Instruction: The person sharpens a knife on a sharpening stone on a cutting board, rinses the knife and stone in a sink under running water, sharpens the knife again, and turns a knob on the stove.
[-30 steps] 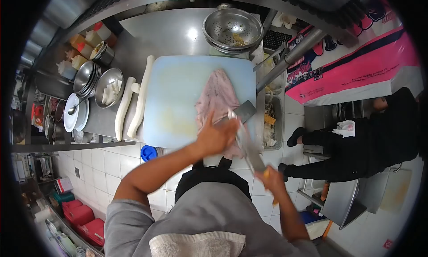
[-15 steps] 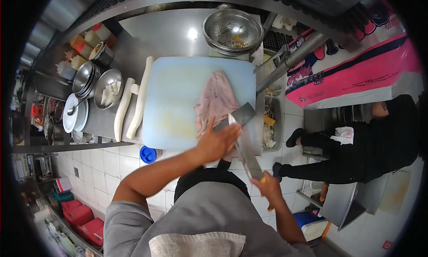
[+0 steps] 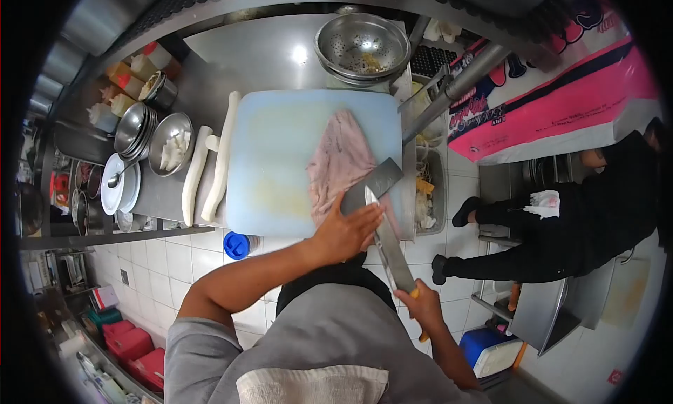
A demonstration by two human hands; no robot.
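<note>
My right hand (image 3: 425, 307) is closed round the yellow handle of a long knife (image 3: 394, 260), whose blade points up and away to the left. My left hand (image 3: 345, 234) lies palm down with fingers stretched out, its fingertips at the blade near the tip. Beneath the blade's tip, a flat dark grey slab, like a sharpening stone (image 3: 384, 179), lies at a slant on a crumpled pinkish cloth (image 3: 340, 148). The cloth rests on a pale blue cutting board (image 3: 270, 158). My left hand covers part of the slab and cloth.
Long peeled white roots (image 3: 223, 162) lie left of the board, beside a steel bowl (image 3: 170, 143) of white pieces. A colander (image 3: 362, 46) stands behind. Right are a scrap bin (image 3: 438, 218) and a person in black (image 3: 596, 214). A blue-lidded container (image 3: 237, 245) is below the counter.
My left hand and the knife have shifted only slightly, with the blade's tip still over the slab. My right hand keeps its grip. The person at right has leaned a little.
</note>
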